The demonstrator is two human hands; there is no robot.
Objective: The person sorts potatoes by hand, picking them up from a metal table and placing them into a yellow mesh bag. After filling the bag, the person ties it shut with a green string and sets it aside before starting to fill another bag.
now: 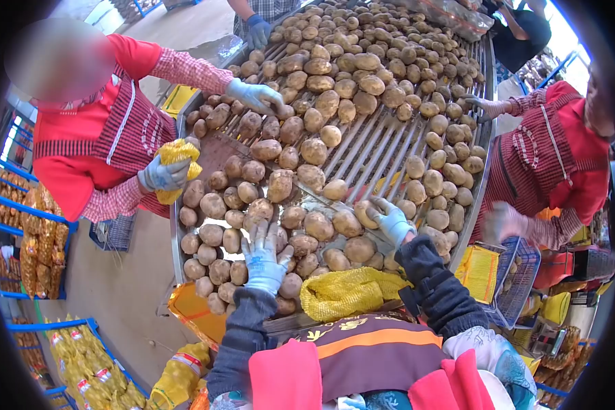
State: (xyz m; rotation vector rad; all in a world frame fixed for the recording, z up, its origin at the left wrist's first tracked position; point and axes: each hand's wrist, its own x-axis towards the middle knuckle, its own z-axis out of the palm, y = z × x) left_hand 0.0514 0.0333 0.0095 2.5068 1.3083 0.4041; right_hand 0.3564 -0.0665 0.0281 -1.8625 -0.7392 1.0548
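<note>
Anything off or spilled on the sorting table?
Nothing stands out. Potatoes stay on the roller table; none visibly spilled. Left hand and right hand rest on potatoes beside a yellow mesh bag.

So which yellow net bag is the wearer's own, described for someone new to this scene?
Start at the potato sorting table and follow its near edge. Between the wearer's dark sleeves lies a yellow net bag, crumpled and unheld, right of the left hand. The other is clutched by the co-worker in red.

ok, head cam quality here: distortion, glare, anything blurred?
Head view: strong fisheye with a black vignette at the edges, so the roller table bows. Daylight blows out the top right corner. Left hand, right hand and potatoes are sharp; one co-worker's face is blurred.
</note>
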